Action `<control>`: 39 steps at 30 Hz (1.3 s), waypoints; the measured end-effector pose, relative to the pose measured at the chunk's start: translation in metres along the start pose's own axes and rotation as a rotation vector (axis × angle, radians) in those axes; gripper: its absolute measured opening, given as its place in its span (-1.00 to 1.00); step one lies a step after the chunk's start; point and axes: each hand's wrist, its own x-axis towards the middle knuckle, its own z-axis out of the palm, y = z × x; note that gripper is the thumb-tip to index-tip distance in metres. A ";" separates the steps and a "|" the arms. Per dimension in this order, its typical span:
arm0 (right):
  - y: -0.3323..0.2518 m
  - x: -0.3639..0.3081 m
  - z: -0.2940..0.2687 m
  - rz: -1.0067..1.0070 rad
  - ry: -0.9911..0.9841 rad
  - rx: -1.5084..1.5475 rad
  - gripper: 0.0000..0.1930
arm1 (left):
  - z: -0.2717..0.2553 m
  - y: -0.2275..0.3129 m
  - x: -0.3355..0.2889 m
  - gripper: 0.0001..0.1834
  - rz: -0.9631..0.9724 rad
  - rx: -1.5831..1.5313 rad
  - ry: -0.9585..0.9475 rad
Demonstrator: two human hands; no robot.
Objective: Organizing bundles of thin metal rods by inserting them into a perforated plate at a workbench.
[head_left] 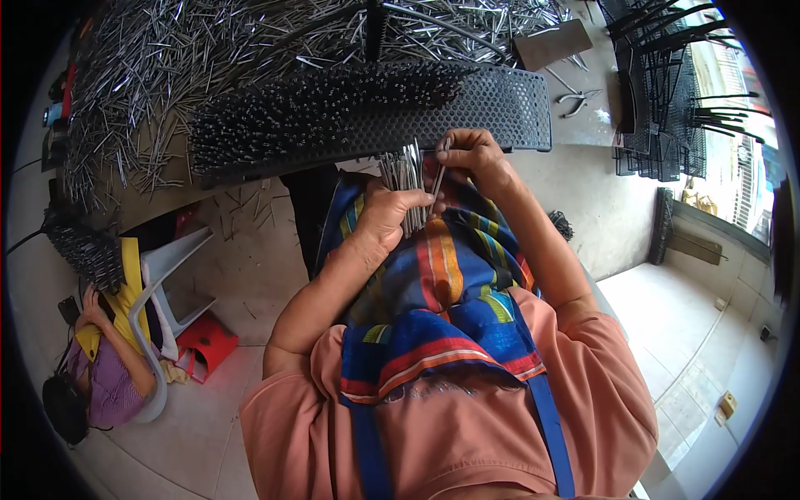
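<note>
A bundle of thin silvery metal rods [404, 171] stands upright in my left hand [387, 215], whose fingers are wrapped round it above my lap. My right hand [473, 156] pinches a single metal rod [440, 177] just to the right of the bundle, its lower end near my left thumb. Right in front of both hands lies a long black perforated tray [500, 108]. Dark rods [283, 117] stand densely in the holes of its left and rear part, while bare holes show at the right and front middle.
A large heap of loose metal rods [167, 67] covers the table behind the tray. Pliers [577, 102] and a brown flat piece [552, 45] lie at the right. Black mesh racks [654, 117] stand far right. At lower left, another person [117, 367] sits by a grey chair [158, 304].
</note>
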 end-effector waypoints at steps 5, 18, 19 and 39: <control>-0.011 0.001 -0.001 -0.398 0.502 -0.057 -0.98 | -0.008 -0.006 -0.007 -0.67 0.124 0.085 0.142; -0.024 0.014 -0.019 -0.902 0.572 -0.576 -0.93 | -0.022 -0.013 -0.023 -0.73 0.150 0.237 0.204; -0.024 0.014 -0.018 -0.907 0.602 -0.614 -0.93 | -0.023 -0.012 -0.022 -0.74 0.145 0.211 0.185; -0.025 0.022 -0.010 -0.805 0.651 -0.784 -0.90 | -0.024 -0.015 -0.018 -0.85 0.121 0.065 0.205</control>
